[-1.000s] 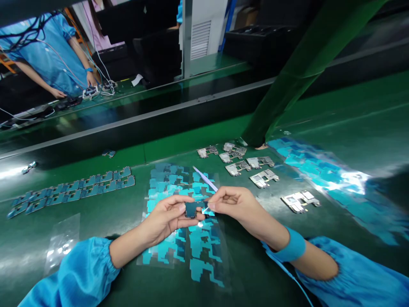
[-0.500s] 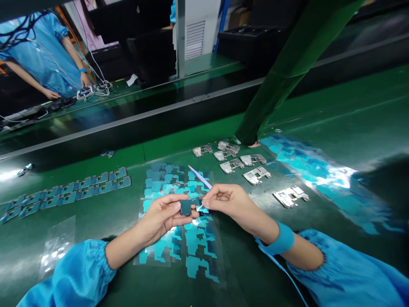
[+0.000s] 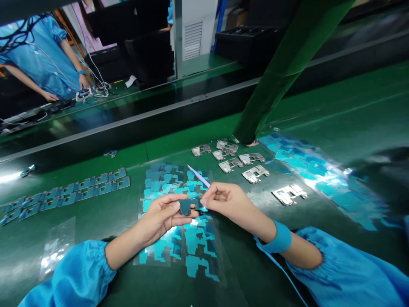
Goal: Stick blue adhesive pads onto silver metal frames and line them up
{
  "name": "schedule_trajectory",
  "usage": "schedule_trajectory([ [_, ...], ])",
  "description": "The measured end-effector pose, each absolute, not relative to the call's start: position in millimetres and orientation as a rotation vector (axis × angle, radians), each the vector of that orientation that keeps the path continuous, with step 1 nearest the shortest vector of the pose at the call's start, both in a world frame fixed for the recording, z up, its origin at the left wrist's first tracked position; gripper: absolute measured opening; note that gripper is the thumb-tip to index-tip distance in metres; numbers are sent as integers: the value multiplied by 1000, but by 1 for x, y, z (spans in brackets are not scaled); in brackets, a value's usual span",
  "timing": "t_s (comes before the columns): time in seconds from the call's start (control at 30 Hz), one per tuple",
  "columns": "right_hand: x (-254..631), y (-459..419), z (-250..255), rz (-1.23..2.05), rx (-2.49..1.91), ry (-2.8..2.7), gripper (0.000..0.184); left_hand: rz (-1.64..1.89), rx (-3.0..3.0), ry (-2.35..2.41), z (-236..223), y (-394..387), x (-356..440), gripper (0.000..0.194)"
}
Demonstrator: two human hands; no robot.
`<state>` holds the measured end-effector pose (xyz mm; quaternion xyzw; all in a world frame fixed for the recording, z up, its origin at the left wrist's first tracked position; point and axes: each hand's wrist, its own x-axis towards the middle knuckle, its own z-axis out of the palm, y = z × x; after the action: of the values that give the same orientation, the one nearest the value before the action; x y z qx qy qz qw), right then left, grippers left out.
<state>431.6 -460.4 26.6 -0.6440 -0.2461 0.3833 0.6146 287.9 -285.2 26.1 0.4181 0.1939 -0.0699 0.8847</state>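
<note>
A small dark blue-green circuit board point(image 3: 185, 207) is held by its left end between the thumb and fingers of my left hand point(image 3: 161, 215). At the board's right end, the thumb and forefinger of my right hand point(image 3: 220, 198) pinch together on its edge. A thin pale-purple pointed tool point(image 3: 198, 175) slants up and left from behind my right fingers; whether they grip it I cannot tell. Below both hands lie clear sheets bearing bright teal cut-out films point(image 3: 193, 266). A blue wrist strap point(image 3: 281, 238) with a cord circles my right wrist.
Two slanting rows of circuit boards point(image 3: 76, 192) lie at the left, near a clear plastic sheet point(image 3: 57, 243). Several silvery boards point(image 3: 255, 172) are scattered right of centre. More teal film sheets point(image 3: 297, 160) lie beyond. A green post point(image 3: 265, 94) rises behind; a co-worker's blue smock point(image 3: 41, 55) shows across the bench.
The bright teal patch at the board's right end now looks darker and flatter under my right fingers. My right hand has shifted slightly left; the view has moved a little.
</note>
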Motion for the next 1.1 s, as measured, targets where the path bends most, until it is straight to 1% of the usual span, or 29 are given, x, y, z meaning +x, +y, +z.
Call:
schedule_trajectory([
  [0.33,424,-463,32,758,-1525,-656,27,-137,867,414,27,-286,287,36],
  [0.47,423,-458,29,802,-1559,-684,32,-132,869,420,26,-286,287,36],
  [0.57,423,-454,25,783,-1636,-768,27,-130,869,425,26,-287,287,37],
  [0.67,423,-454,25,771,-1620,-774,27,-124,871,424,28,-287,288,40],
  [0.77,423,-456,27,836,-1557,-804,26,-100,859,455,29,-287,289,39],
  [0.9,422,-457,29,920,-1526,-828,31,-81,862,492,30,-288,288,39],
  [1.0,422,-457,29,889,-1495,-820,27,-56,956,468,31,-291,287,39],
  [1.1,423,-457,28,853,-1458,-846,28,-16,1162,447,33,-295,289,39],
])
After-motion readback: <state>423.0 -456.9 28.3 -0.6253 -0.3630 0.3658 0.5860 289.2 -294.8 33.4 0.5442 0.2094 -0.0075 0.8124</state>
